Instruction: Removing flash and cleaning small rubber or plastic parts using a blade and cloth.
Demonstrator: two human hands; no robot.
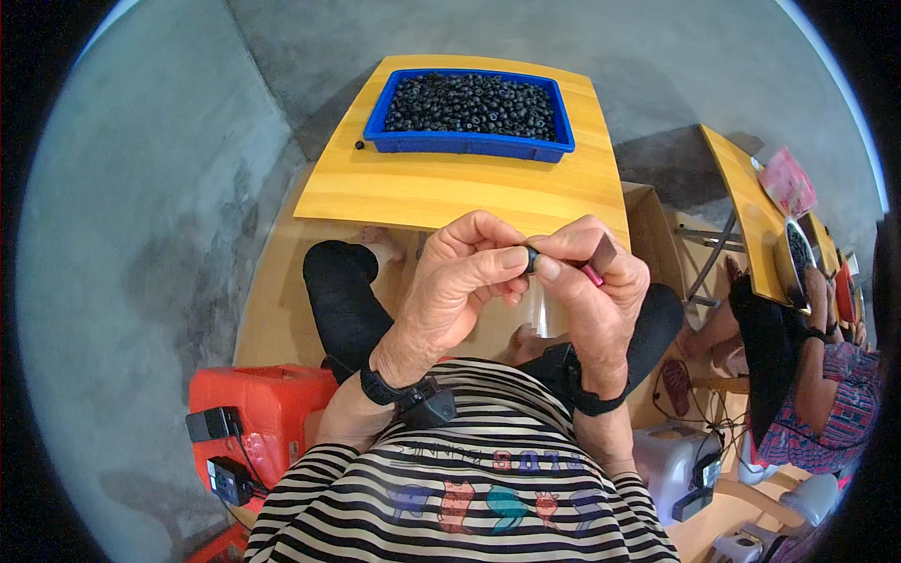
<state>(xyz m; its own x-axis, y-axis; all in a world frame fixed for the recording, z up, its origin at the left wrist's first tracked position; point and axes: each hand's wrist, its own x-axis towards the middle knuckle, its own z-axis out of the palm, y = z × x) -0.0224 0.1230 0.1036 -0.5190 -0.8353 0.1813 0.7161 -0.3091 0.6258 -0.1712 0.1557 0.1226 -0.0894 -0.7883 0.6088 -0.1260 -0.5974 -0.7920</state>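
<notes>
My left hand (458, 275) and my right hand (598, 291) meet in front of me, just short of the table's near edge. Their thumbs and fingers pinch a small black round piece (532, 259) between them. Tucked in my right hand's fingers is a slim dark red tool (592, 274); its working end cannot be made out. On the yellow wooden table (460, 192) stands a blue tray (469, 144) heaped with similar black round pieces (474, 105), some with ring-like tops. A single loose black piece (359, 145) lies left of the tray.
A clear container (542, 314) shows below my hands, partly hidden. A red plastic stool (272, 399) with black devices and cables stands at my left. To the right, a person (817, 394) sits at another table (741, 206) with a bowl and a pink bag (788, 183).
</notes>
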